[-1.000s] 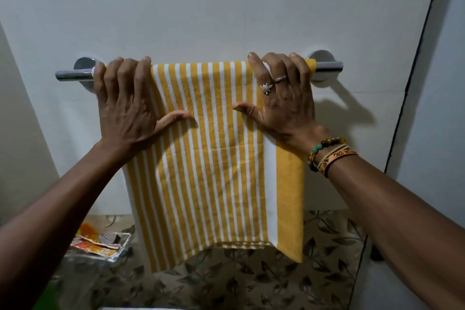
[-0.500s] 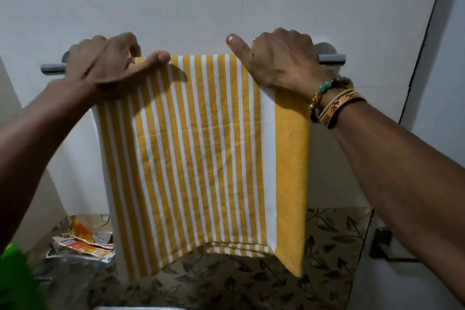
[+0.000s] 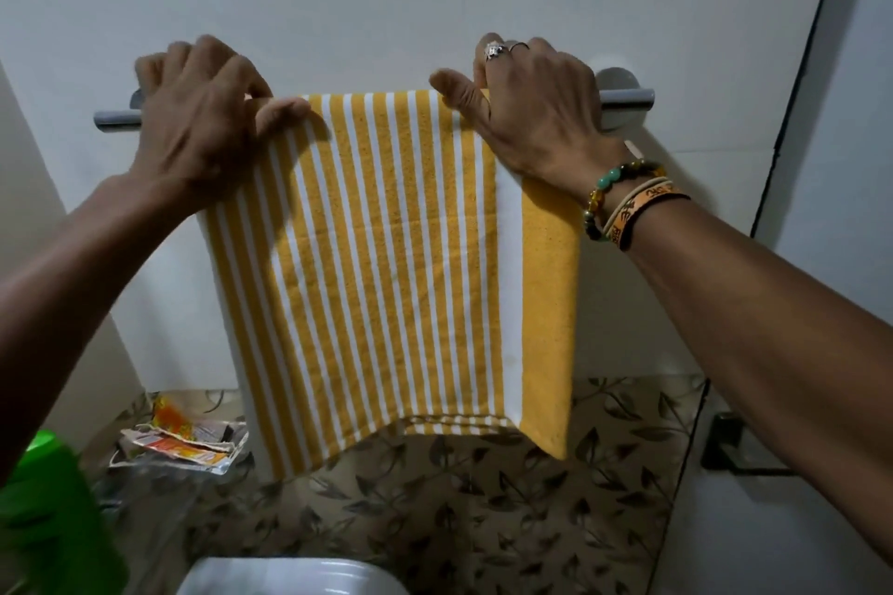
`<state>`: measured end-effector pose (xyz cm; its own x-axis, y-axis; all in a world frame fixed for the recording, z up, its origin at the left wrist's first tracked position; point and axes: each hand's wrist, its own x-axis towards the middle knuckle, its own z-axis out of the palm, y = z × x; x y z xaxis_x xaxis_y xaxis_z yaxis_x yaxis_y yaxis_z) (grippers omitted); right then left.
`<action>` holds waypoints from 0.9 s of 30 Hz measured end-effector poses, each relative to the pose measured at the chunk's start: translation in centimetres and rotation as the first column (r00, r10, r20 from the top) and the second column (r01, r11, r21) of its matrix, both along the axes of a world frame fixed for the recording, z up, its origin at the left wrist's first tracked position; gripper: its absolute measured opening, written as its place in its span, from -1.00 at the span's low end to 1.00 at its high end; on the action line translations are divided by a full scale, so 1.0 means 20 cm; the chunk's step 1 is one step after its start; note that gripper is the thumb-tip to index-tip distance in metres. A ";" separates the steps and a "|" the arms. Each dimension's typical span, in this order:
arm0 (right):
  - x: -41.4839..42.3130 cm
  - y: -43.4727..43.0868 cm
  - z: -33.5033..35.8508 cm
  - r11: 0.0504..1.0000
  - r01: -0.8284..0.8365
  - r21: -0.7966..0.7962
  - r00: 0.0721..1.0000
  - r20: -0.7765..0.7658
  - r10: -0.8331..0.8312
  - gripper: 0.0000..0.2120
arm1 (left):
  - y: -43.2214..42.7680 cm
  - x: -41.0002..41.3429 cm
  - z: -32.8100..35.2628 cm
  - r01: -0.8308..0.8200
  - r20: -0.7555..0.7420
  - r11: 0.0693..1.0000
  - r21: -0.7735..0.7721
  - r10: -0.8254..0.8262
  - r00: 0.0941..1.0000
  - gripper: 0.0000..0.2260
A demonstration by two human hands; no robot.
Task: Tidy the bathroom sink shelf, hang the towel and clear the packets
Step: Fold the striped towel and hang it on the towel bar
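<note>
A yellow and white striped towel [image 3: 401, 266] hangs folded over a chrome towel bar [image 3: 628, 96] on the white wall. My left hand [image 3: 198, 126] lies over the towel's top left corner at the bar, thumb pressed on the cloth and fingers curled behind. My right hand [image 3: 536, 106], with rings and bracelets at the wrist, grips the top right corner the same way. Below left, several crumpled orange and white packets [image 3: 179, 442] lie on a clear glass shelf [image 3: 164, 473].
A green plastic container [image 3: 43, 512] stands at the bottom left. The white rim of a sink [image 3: 290, 577] shows at the bottom centre, under a leaf-patterned tile band [image 3: 459, 498]. A dark fitting [image 3: 739, 454] is fixed to the wall at the right.
Both hands went from lying flat with fingers over the front of the towel to gripping its top corners at the bar. The view has tilted down a little, showing the sink rim.
</note>
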<state>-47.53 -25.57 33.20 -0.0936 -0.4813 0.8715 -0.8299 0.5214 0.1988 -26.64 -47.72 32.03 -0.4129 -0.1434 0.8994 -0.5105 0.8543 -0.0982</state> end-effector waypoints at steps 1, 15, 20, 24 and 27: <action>0.01 0.02 -0.03 0.999 0.032 -0.007 0.999 -0.042 -0.032 -0.31 | -0.01 0.00 -0.05 -0.019 -0.080 0.998 -0.053 0.014 0.997 -0.38; 0.03 0.14 -0.30 0.974 0.107 0.200 0.992 0.045 -0.118 0.03 | 0.00 -0.02 -0.37 -0.004 -0.127 0.996 -0.086 -0.007 0.992 -0.17; 0.01 0.06 -0.35 0.997 0.020 0.076 0.990 0.136 -0.031 0.05 | -0.02 0.01 -0.25 0.007 -0.089 0.998 -0.068 -0.013 0.996 -0.22; 0.00 -0.01 -0.42 0.945 -0.033 -0.325 0.999 0.013 0.040 -0.12 | 0.02 0.05 -0.29 0.094 -0.107 0.996 0.001 -0.094 0.990 -0.14; 0.03 0.02 -0.57 0.780 -0.115 -0.615 0.933 0.202 0.297 -0.09 | 0.07 0.09 -0.48 0.202 -0.304 0.973 0.111 -0.160 0.939 -0.06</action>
